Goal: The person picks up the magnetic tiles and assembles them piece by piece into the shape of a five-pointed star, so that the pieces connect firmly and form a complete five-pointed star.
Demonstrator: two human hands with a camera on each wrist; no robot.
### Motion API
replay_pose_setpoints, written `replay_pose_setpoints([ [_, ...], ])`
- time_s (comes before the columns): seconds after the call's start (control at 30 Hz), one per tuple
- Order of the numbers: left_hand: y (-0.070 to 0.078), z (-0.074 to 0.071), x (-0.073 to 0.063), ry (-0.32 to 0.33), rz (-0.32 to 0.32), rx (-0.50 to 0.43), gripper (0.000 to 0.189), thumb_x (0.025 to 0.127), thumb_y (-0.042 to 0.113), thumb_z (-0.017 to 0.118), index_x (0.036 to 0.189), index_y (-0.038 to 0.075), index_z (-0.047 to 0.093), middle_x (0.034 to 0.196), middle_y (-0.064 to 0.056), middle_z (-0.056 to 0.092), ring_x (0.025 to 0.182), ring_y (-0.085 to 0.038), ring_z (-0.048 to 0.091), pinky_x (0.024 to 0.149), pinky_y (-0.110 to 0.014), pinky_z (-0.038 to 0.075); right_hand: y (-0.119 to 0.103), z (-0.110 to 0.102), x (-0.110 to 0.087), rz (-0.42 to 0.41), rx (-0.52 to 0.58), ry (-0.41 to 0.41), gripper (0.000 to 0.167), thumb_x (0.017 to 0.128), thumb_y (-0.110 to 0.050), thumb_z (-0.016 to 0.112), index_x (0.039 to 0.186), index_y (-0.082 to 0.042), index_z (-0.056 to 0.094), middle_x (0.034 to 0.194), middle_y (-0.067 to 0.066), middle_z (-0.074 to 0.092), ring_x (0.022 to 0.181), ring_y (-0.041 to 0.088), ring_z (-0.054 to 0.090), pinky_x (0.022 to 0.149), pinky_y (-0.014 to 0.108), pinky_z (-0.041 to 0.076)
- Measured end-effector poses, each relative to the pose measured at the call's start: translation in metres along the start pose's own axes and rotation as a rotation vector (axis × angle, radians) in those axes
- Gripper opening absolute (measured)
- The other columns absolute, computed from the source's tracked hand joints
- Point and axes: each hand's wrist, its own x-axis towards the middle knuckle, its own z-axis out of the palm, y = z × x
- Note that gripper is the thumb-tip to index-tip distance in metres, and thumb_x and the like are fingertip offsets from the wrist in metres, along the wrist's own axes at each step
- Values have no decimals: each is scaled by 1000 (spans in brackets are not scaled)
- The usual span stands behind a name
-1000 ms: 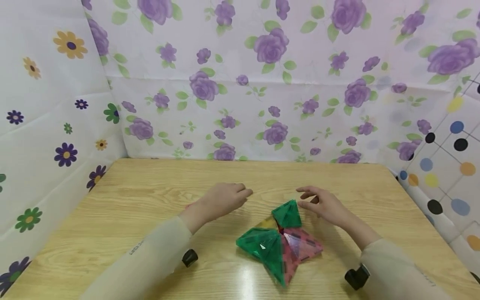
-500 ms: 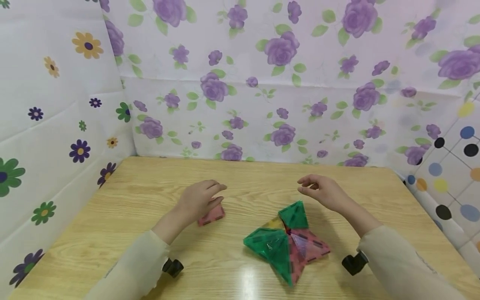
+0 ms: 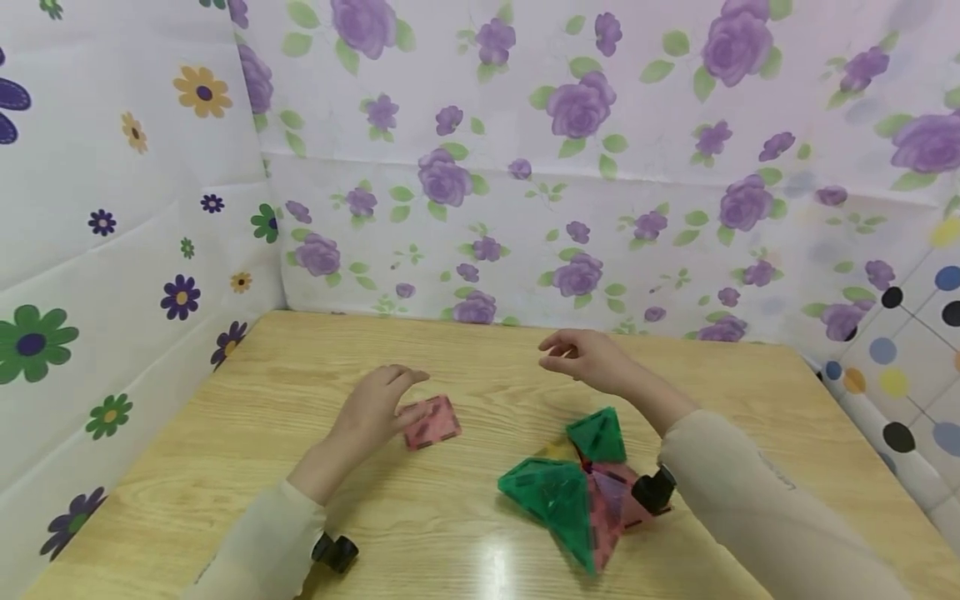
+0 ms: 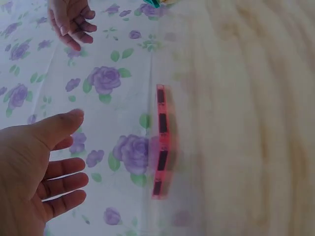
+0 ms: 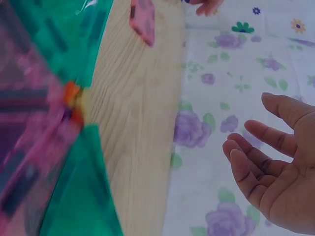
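A pink see-through magnetic tile [image 3: 442, 423] lies on the table toward the left, dark magnet strips along its edges. My left hand [image 3: 378, 404] hovers at its left side, thumb overlapping the tile in the head view. In the left wrist view that hand [image 4: 54, 167] has its fingers loosely spread, apart from the tile [image 4: 162, 140]. Behind the group of joined tiles my right hand [image 3: 588, 358] is raised, fingers loosely bent around nothing. The group has a large green piece [image 3: 551, 500], a smaller green pyramid [image 3: 600, 435], pink triangles [image 3: 602, 525] and a yellow tile [image 3: 558, 448].
The wooden tabletop [image 3: 420, 517] meets a purple-flowered cloth [image 3: 517, 225] at the back. Patterned cloth also hangs at the left [image 3: 142, 350] and right. Black wrist cameras, such as the right one [image 3: 654, 490], stick out below the sleeves.
My left hand has drawn back leftward, and the pink tile, first out of sight, now shows beside it. My right hand has moved left, away from the small green pyramid. The view has shifted slightly.
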Motion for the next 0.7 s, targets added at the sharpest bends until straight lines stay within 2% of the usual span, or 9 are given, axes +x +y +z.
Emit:
replay_pose_setpoints([
  [0.17, -6, 2, -9, -129, -51, -23, 63, 71, 28, 84, 126, 7, 60, 117, -13, 63, 109, -32, 58, 95, -46, 50, -20, 21, 17, -15, 21, -17, 35, 96, -29, 59, 126, -9, 59, 114, 13, 66, 93, 19, 65, 74, 33, 56],
  [0.3, -12, 6, -13, -228, -93, -47, 73, 70, 35, 85, 131, 7, 56, 125, -14, 60, 117, -33, 54, 101, -48, 46, -31, 43, 27, -8, 16, -40, 36, 95, -27, 61, 125, -7, 59, 110, 13, 68, 86, 17, 66, 73, 32, 57],
  [0.43, -17, 15, -17, -322, -156, -97, 84, 71, 42, 83, 138, 4, 50, 130, -13, 56, 124, -32, 49, 106, -49, 41, -36, 65, 34, 17, -5, -80, 36, 94, -25, 62, 123, -4, 59, 105, 13, 69, 81, 21, 67, 68, 28, 56],
  [0.57, -20, 21, -21, -357, -205, -141, 87, 72, 41, 83, 141, 3, 46, 131, -13, 54, 126, -31, 47, 108, -47, 39, -40, 83, 40, 31, -25, -105, 37, 93, -24, 64, 122, -2, 60, 102, 13, 69, 83, 27, 68, 69, 27, 56],
  [0.7, -21, 24, -24, -336, -226, -140, 85, 72, 40, 83, 139, 1, 48, 131, -15, 55, 125, -31, 48, 107, -46, 40, -47, 98, 46, 28, -77, -131, 38, 92, -22, 65, 121, 1, 61, 100, 13, 71, 83, 23, 68, 74, 29, 56],
])
